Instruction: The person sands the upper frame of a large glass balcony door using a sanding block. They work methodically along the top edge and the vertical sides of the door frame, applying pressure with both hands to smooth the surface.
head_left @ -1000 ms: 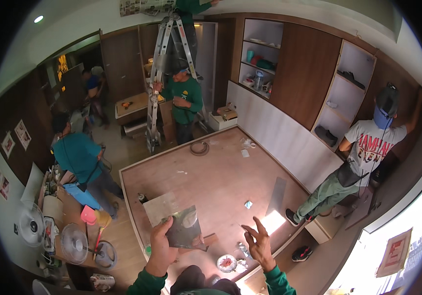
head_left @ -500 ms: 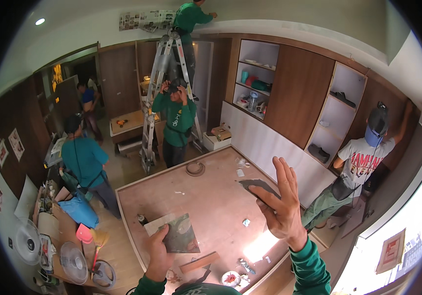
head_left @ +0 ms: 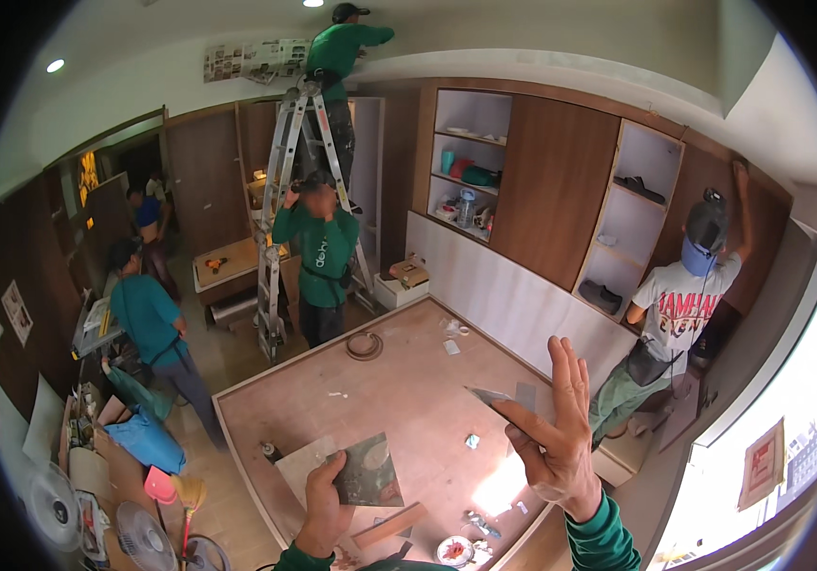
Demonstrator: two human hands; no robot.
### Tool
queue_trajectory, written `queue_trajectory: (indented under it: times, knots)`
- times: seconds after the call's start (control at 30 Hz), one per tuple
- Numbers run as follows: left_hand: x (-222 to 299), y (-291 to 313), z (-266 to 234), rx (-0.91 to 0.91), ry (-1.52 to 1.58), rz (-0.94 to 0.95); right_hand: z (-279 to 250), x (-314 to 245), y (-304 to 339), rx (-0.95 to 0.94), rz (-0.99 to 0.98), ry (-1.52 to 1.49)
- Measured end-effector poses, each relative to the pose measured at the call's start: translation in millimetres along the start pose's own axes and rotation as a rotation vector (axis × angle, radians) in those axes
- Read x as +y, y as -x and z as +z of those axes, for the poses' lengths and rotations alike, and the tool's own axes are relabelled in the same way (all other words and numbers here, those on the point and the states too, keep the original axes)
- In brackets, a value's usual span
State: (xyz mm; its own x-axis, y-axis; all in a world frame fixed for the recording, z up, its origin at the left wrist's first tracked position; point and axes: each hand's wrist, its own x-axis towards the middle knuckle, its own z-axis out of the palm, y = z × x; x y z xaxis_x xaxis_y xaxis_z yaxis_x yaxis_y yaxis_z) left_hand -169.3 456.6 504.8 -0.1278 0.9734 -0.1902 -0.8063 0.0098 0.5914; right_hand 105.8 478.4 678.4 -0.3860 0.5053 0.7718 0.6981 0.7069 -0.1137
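My left hand (head_left: 326, 504) grips a thin square plate (head_left: 375, 471), dark grey-green with smudged patches, the thumb on its upper face. Just beyond its left edge, a pale flat sheet (head_left: 304, 464) lies on the wide wooden platform (head_left: 408, 381). Over the platform's right side, my right hand (head_left: 551, 443) pinches a thin grey flat blade (head_left: 490, 394), tilted, with its point toward the left. The other fingers stretch upward. A small grey piece (head_left: 525, 393) shows beside the index finger; I cannot tell whether it belongs to the blade.
On the platform are a brown strip (head_left: 389, 525), a white bowl (head_left: 454, 550) with red stuff and a coil (head_left: 364, 345). A ladder (head_left: 280, 219) bears a person (head_left: 337, 57); another person (head_left: 323, 252) stands before it. One works right (head_left: 684, 305), one left (head_left: 150, 314). Fans (head_left: 52, 509) stand lower left.
The view has shifted, so the room sits lower and further left. My right hand has turned the blade, showing less of its face. The person before the ladder has lowered one hand.
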Motion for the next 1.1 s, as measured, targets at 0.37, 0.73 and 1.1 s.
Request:
queue_trajectory:
  times: [0.37,0.73,1.1]
  knots:
    - [-3.1,2.1,-12.2,0.011,0.017,0.009,13.2,-7.9,7.0,-0.061,0.063,-0.027]
    - [-1.6,9.0,-34.0,0.038,0.067,0.004,-19.5,-38.6,-18.0,-0.104,-0.022,0.095]
    - [13.9,17.0,-34.8,0.103,0.003,0.059,-1.2,-48.5,-16.1,-0.044,-0.134,-0.02]
